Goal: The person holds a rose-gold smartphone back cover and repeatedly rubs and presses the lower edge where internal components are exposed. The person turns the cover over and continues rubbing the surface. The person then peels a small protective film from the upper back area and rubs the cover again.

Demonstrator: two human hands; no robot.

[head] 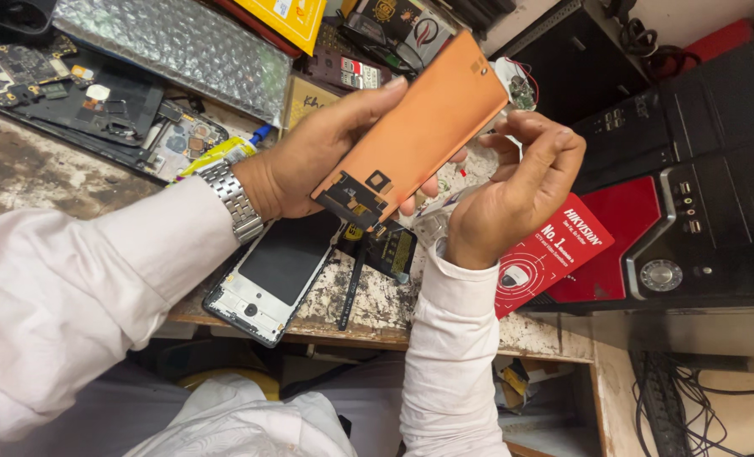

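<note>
1. My left hand (309, 161) is clamped round the lower half of the orange phone (415, 127), held in the air over the worktop (21, 169), its back towards me.
2. My right hand (521, 190) is at the phone's upper edge, fingers curled and pinched on that edge beside a small wired part (516, 85) that hangs off the top corner.
3. I judge the step to be freeing or checking that part. The next move calls for a light, steady pull with the left hand holding firm, or the thin wires may tear.
4. The phone's long axis runs from lower left to upper right, with the top end pointing up and away from me.
5. Below lies an opened phone (271, 275), with a red box (550, 254) to its right.
</note>
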